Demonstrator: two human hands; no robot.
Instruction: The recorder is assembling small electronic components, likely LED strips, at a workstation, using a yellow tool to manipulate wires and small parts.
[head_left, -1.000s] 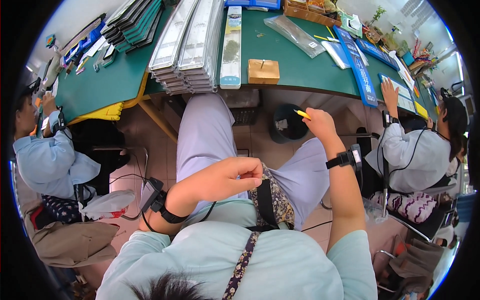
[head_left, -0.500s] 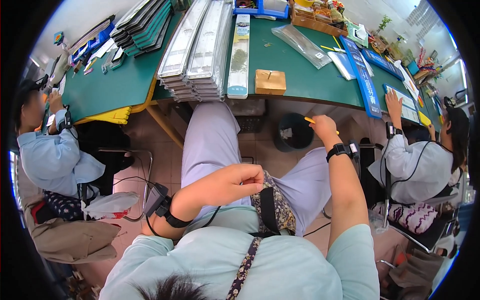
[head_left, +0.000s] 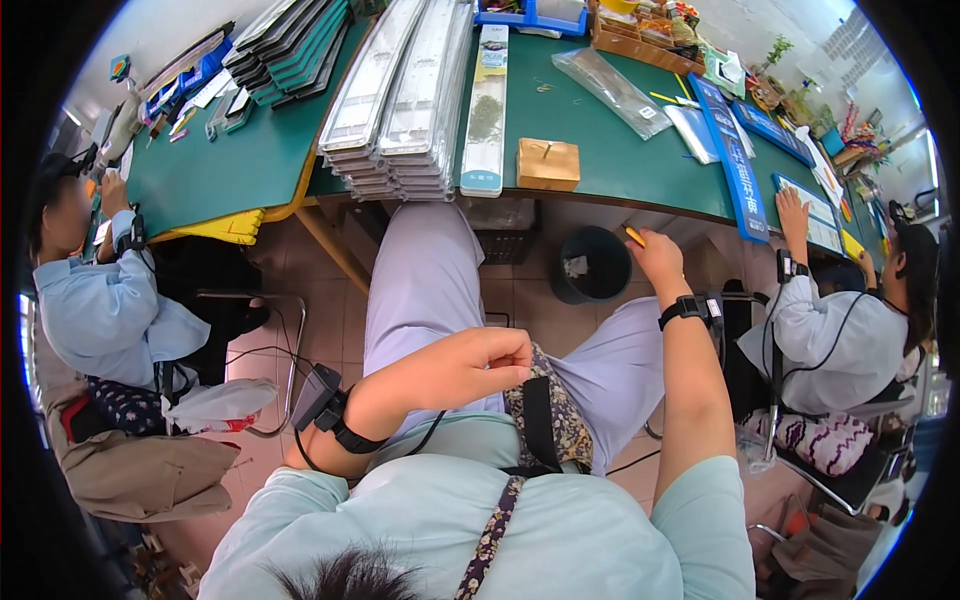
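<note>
The right hand (head_left: 655,258) reaches out toward the edge of the green desk (head_left: 620,165). Its fingers are closed around a small yellow stick (head_left: 635,236). The stick is thin and short, and it looks like a pencil or a pen, but it is too small to tell which. Only its end pokes out above the fingers. It sits just under the desk edge, above a dark round bin (head_left: 592,265) on the floor.

The left hand (head_left: 480,362) is curled into a loose fist over the person's lap, near a flowered bag (head_left: 560,420) with a dark strap. I cannot tell if it holds something. Both wrists wear black bands.

On the desk, near the stick, sits a small brown box (head_left: 548,164). Beside it lies a long flat pack (head_left: 487,110) with something green inside. Next to that are stacks of long clear trays (head_left: 400,100). Farther left are piles of green flat things (head_left: 295,45). To the right lie a clear plastic bag (head_left: 612,90) and a long blue board (head_left: 735,160).

The floor has pale pink tiles. One person in a light blue shirt (head_left: 110,310) sits on the left. Another person in a white shirt (head_left: 840,340) sits on the right with one hand up on the desk.
</note>
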